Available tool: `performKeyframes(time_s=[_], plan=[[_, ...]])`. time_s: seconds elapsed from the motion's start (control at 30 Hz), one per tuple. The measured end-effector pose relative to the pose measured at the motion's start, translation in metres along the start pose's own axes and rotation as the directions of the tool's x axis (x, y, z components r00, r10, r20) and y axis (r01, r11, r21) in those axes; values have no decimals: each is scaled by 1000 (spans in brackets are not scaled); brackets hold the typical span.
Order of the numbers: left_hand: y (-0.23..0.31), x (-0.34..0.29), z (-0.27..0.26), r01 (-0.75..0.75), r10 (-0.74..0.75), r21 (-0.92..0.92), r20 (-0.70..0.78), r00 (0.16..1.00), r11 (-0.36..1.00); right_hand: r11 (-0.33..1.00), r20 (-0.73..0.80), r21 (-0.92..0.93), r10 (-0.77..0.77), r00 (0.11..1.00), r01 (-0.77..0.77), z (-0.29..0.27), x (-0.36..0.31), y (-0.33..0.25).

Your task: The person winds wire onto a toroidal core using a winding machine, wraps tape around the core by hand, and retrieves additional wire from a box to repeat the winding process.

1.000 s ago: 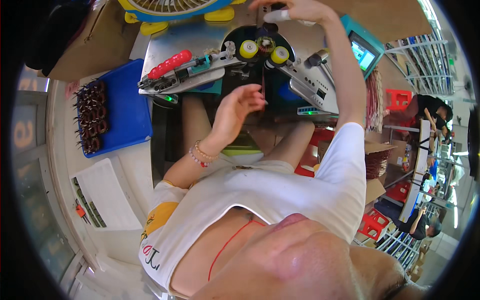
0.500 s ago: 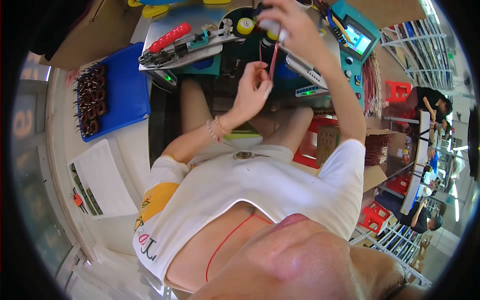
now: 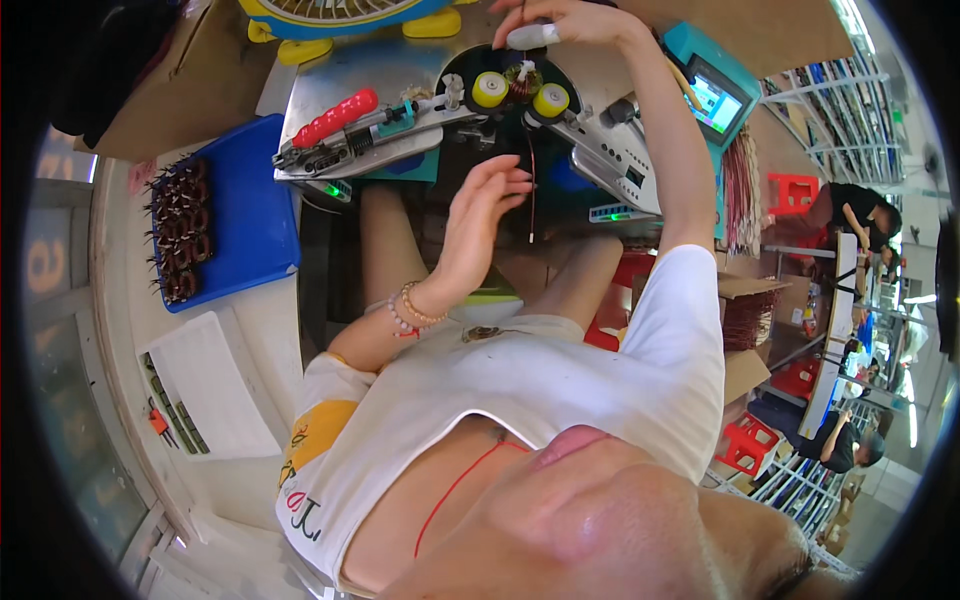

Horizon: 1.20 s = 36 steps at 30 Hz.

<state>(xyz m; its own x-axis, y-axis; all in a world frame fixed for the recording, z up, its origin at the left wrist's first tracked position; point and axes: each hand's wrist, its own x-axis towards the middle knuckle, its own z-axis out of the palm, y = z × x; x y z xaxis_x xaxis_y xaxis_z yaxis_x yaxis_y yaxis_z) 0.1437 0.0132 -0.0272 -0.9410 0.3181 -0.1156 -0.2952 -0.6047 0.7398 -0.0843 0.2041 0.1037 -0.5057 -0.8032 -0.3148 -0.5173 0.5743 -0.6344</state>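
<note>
1. Nearest, off the table's near edge, the left hand has its grip loosely spread; half a second ago its fingers were drawn together at reddish strands.
2. Just beside its fingertips, one dark red wire hangs with its lower end loose. Whether they touch is unclear. The wire now seems released from that pinch, its upper part left engaged at the coil.
3. Farther in, near the middle of the near edge of the table, the ring-shaped coil sits between a left yellow roller and a right yellow roller.
4. Farthest, the right hand has moved from over the rollers toward the table's far edge. I cannot tell whether its grip pinches anything; a white cover wraps one finger.
</note>
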Motion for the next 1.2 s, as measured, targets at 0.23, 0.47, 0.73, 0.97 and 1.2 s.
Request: performKeyframes(time_s=[0.23,0.47,0.73,0.97,1.2], plan=[[-48,41,-47,-247,274,548,35,961,799,929,-333,-165,265,905,-332,10,-62,-66],[-46,90,-47,-357,303,696,207,930,623,968,-312,-179,112,943,-174,112,-144,-69],[46,53,44,271,-269,-22,55,961,962,988,-448,-106,51,893,-110,133,-151,-81],[60,43,31,195,-289,353,235,928,915,993,-638,-111,-44,769,-35,119,-121,-42],[160,48,-31,-496,569,668,740,359,-555,842,-650,-463,-110,752,-277,131,-55,-34]])
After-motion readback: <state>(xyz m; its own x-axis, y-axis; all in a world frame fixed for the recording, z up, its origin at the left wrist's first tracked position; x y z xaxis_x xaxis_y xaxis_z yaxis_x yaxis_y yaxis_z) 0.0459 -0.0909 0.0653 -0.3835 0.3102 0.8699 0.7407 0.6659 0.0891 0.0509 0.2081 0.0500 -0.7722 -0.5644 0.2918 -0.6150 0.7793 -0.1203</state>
